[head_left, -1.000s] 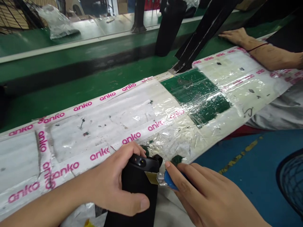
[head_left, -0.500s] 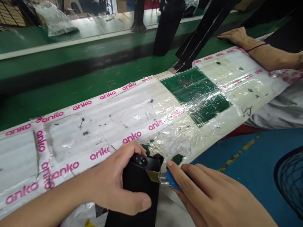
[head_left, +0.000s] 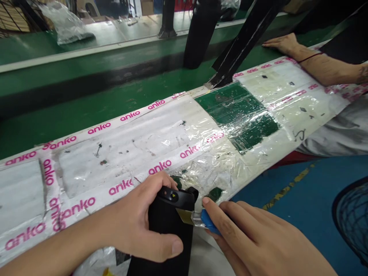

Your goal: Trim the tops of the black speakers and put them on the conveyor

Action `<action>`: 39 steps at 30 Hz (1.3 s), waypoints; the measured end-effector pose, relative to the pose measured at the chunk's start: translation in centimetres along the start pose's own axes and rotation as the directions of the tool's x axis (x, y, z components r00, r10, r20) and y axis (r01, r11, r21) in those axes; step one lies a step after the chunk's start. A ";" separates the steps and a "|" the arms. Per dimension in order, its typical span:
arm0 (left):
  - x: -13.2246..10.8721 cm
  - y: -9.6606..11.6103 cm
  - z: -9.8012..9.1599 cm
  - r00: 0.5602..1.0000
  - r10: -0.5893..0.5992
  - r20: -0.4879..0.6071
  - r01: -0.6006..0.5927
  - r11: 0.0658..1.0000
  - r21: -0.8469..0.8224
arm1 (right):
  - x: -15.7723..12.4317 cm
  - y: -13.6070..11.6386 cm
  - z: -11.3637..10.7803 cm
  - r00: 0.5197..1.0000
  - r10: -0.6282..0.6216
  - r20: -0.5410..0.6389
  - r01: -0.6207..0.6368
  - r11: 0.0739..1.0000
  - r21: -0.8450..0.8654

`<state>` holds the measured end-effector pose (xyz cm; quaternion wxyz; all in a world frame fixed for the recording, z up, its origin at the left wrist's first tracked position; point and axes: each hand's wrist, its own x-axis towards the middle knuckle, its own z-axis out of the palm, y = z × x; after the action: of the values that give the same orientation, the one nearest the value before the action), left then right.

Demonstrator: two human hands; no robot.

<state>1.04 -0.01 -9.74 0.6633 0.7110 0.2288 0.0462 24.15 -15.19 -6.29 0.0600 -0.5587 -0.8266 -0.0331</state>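
My left hand is wrapped round a black ribbed device at the near edge of the bench, thumb across its front and fingers over its top. My right hand grips a blue-handled knife, index finger stretched along the handle. The knife's short blade lies flat against the right side of the black device.
The white bench top is covered with clear film and pink "anko" tape, with a green patch to the right. Another person's forearm rests at the far right. A green conveyor runs behind; a fan guard stands on the blue floor.
The knife blade slid slightly left onto the side of the black device. My left hand kept its grip in place.
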 end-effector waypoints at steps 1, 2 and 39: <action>0.0 0.0 0.0 1.000 0.004 -0.004 -0.004 1.000 0.000 | 0.0 0.0 0.0 1.000 0.005 -0.002 -0.005 1.000 -0.003; 0.0 -0.1 0.1 1.000 0.006 -0.007 -0.006 1.000 -0.001 | 0.0 0.0 0.0 1.000 0.011 -0.013 -0.011 1.000 -0.007; -0.1 -0.3 0.0 1.000 0.003 -0.006 -0.003 1.000 -0.002 | 0.0 0.0 -0.3 1.000 0.010 0.010 -0.010 1.000 0.019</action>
<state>0.84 -0.01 -9.95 0.6632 0.7107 0.2295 0.0493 24.23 -15.25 -5.95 0.0615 -0.5622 -0.8244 -0.0221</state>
